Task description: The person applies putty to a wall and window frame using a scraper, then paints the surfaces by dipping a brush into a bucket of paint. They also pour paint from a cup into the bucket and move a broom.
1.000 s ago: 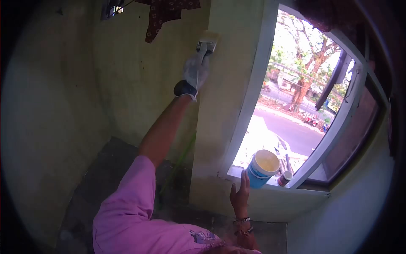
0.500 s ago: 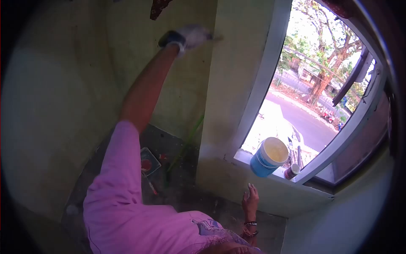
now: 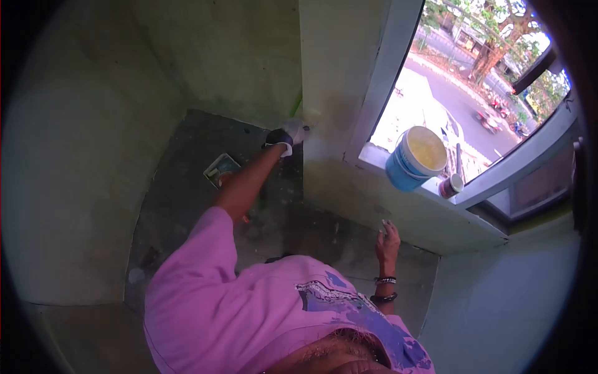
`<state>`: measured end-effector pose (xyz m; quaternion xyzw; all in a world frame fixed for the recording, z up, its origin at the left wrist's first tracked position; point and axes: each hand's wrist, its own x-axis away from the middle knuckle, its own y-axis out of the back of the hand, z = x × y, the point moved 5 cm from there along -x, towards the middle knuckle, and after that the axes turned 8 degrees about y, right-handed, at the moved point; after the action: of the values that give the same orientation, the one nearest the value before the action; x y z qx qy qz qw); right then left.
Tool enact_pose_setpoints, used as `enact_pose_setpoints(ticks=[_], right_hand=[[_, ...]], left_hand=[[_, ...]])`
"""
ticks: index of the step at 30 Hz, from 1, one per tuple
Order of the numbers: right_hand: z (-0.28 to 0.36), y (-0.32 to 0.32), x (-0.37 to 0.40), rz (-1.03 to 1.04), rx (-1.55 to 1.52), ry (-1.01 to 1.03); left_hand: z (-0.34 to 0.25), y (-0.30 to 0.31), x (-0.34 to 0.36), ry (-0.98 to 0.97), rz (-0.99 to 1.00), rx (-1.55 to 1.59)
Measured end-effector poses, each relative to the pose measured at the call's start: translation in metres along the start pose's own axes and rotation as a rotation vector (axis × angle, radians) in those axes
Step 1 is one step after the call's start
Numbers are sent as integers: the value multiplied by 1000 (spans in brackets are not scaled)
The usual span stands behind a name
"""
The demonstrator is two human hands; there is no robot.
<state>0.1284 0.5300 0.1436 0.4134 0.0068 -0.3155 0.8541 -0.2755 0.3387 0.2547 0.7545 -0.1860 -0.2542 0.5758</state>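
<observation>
On the floor (image 3: 168,193) at the left lies one tray (image 3: 215,163), partly behind the left forearm; beyond it, near the wall (image 3: 333,93), is the gloved left hand (image 3: 291,132), too blurred to tell how its fingers stand or what they grip; farther right, the bare right hand (image 3: 387,242) hangs below the sill (image 3: 372,154), fingers loosely bent and partly spread, nothing seen in them, two bracelets at the wrist; above it, apart from the fingers, one blue bucket (image 3: 402,167) stands on the sill with pale yellow contents; it looks stiff and probably has some weight, slippery where wet, best held under the rim with a palm beneath; just beside it, one tin (image 3: 444,189), likely light, best pinched round its side.
</observation>
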Motion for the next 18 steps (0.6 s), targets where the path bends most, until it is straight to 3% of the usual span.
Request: enact_pose_setpoints(ticks=[2, 4, 5, 6, 8, 11, 13, 16, 17, 18], right_hand=[[-15, 0, 6, 27, 31, -21], [-4, 11, 6, -17, 74, 78], [-11, 10, 4, -31, 66, 86], [-14, 9, 5, -41, 60, 86], [-7, 11, 5, -9, 109, 30], [-10, 3, 6, -13, 107, -31], [-15, -1, 13, -14, 77, -55], [-6, 0, 21, -30, 77, -58], [-7, 1, 28, -32, 113, -18], [-5, 2, 31, -38, 151, 31]], left_hand=[[0, 10, -18, -175, 141, -122], [-22, 130, -25, -9, 109, -42], [-19, 169, -33, -92, -200, 127], [-40, 228, -12, -59, -381, 328], [-31, 234, -33, -187, -754, -609], [-36, 167, -23, 38, -746, 230], [-23, 65, -22, 105, -628, 338], [-3, -80, 6, 79, -278, 368], [1, -113, 18, 30, -223, 317], [-5, -119, 23, 7, 20, 202]])
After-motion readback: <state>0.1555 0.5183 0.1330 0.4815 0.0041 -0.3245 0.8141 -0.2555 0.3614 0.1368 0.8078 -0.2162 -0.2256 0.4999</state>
